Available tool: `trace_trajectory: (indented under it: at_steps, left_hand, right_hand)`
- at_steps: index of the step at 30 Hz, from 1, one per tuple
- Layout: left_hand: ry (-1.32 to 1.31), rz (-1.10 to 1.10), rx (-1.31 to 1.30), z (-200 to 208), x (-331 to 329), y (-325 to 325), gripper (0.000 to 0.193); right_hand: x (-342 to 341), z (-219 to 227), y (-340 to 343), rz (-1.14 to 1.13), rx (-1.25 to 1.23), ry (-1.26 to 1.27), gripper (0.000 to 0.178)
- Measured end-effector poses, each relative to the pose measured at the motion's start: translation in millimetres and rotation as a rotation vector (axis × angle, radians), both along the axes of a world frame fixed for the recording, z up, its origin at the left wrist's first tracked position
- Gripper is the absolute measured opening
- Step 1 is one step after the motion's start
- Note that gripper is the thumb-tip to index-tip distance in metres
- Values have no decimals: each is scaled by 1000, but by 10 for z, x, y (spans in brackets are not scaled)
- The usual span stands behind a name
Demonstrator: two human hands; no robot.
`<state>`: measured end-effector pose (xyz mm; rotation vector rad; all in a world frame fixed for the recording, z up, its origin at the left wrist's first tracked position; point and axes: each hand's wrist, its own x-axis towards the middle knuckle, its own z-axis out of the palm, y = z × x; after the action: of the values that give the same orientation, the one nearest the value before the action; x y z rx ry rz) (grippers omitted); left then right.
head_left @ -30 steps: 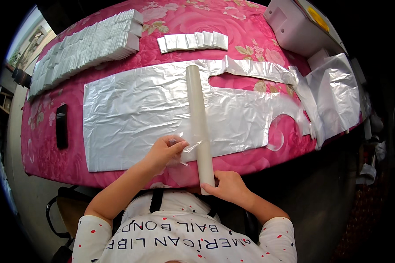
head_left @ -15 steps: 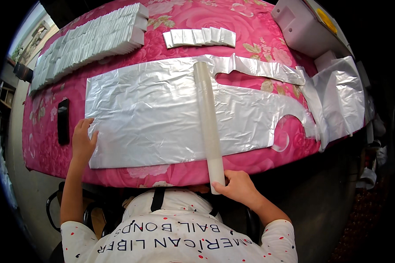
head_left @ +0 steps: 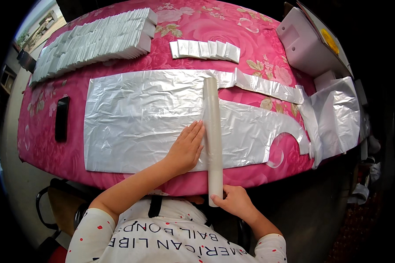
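A shiny, translucent white plastic sheet (head_left: 140, 118), cut like an apron with armhole curves and straps, lies spread over the table. Across it, running away from me, rests a long pale tube (head_left: 214, 144). My right hand (head_left: 235, 200) grips the tube's near end, which juts past the table edge. Flat on the sheet, my left hand (head_left: 186, 148) has its fingers stretched out, fingertips beside the tube's left side. The sheet's strap ends reach a crumpled pile of similar plastic (head_left: 338, 120) at the right edge.
A pink floral cloth (head_left: 39, 131) covers the table. Several folded white packets (head_left: 92, 41) stand in rows at the far left, with a shorter row (head_left: 205, 50) at the back middle. A black phone-like object (head_left: 62, 119) lies left; a white foam box (head_left: 300, 37) stands far right.
My left hand has moved right from the sheet's left edge to beside the tube. My right hand still holds the tube's near end. The whole view has shifted slightly.
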<state>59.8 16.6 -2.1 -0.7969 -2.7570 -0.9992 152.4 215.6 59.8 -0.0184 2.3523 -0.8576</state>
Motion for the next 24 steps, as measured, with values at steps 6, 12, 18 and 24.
trace_trajectory:
  at_steps: [6,12,18,24]
  left_hand:
    - [2,-14,-190,-14,17,43,58]
    - [21,0,-229,13,17,45,57]
    - [22,3,-285,25,10,68,58]
    - [17,6,-274,5,21,61,58]
  right_hand:
    - [-364,25,62,95,-87,-39,54]
    - [-1404,-25,-232,8,-81,124,47]
    - [-2409,-420,-340,-490,-991,-178,31]
    - [-2776,-551,-473,-909,-1474,-52,24]
